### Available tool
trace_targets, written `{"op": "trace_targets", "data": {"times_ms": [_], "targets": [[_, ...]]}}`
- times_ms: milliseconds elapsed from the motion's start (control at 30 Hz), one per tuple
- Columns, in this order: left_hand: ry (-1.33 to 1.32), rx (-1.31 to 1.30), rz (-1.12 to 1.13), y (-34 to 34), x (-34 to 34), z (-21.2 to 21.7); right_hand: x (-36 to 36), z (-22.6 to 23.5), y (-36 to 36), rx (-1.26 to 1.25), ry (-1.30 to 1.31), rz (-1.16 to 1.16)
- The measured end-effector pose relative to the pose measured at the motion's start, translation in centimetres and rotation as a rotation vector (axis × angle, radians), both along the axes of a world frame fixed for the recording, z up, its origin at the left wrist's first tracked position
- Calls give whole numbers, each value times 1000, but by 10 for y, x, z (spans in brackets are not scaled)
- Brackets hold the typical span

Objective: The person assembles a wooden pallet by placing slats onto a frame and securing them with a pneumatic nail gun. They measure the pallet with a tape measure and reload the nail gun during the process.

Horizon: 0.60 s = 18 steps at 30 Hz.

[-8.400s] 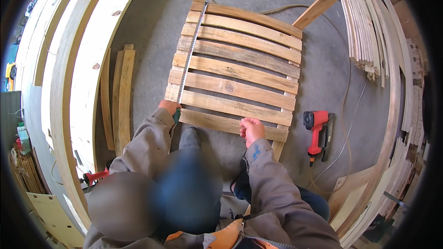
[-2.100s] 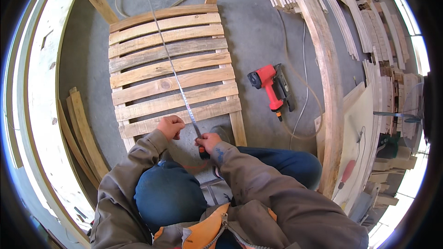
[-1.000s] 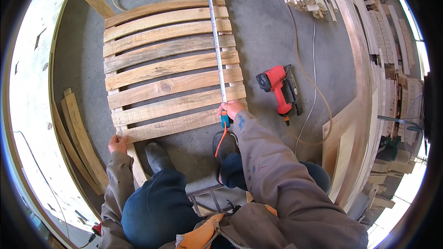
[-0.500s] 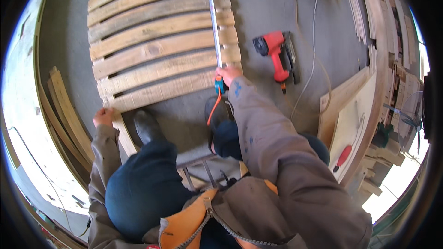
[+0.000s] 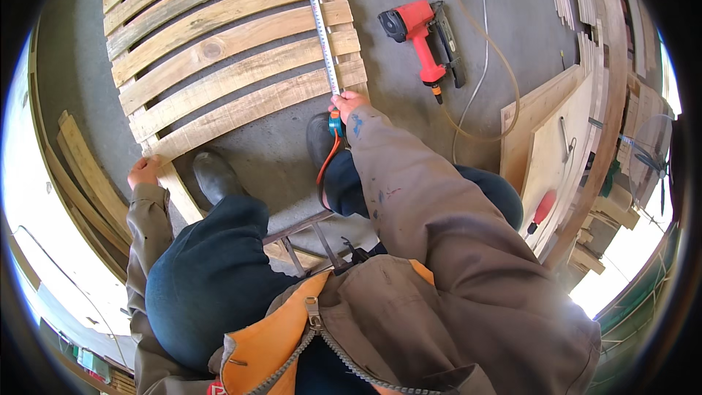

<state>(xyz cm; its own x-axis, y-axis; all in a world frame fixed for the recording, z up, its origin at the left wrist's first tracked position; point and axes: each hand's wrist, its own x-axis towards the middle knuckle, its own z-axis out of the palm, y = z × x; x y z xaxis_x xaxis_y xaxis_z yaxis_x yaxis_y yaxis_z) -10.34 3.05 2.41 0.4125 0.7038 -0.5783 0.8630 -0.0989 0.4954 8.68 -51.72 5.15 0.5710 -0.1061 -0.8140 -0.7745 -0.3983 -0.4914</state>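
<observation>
A wooden pallet-like panel (image 5: 219, 50) of pale slats, set apart with gaps, lies on the floor in front of me. My right hand (image 5: 349, 104) is closed around a teal tape measure (image 5: 336, 124) just off the panel's near right corner. Its pale blade (image 5: 320, 25) runs away from me across the slats, close to their right ends. An orange strap (image 5: 328, 161) hangs from the case. At the near left corner my left hand (image 5: 144, 170) is closed, fingers curled on the end of the nearest slat (image 5: 256, 113).
Right of the panel lie a red nail gun (image 5: 420, 38), its tan air hose (image 5: 515, 95) and a white cable (image 5: 479, 80). Plywood sheets (image 5: 545, 132) carry a red-handled tool (image 5: 542, 208) further right. Loose boards (image 5: 88, 168) lie at left. My boots (image 5: 217, 175) stand by the near edge.
The view has tilted a little, so the panel, nail gun and both hands appear further left and slightly higher. Both hands keep their places at the panel's near corners.
</observation>
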Motion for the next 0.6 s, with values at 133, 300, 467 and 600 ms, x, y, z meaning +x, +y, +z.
{"op": "trace_targets", "data": {"times_ms": [133, 300, 467, 600], "targets": [[-42, -73, 30, 6, -2, -9, -4, -10, -6, -20, -43, 32], [-3, -80, 26, 11, -4, -12, -5, -13, -4, 1, -41, 10], [22, -51, -20, 12, -3, -10, -6, -19, -6, 13, -85, 33], [54, -26, -51, 17, -6, -17, -6, -20, -5, 10, -59, -2]]}}
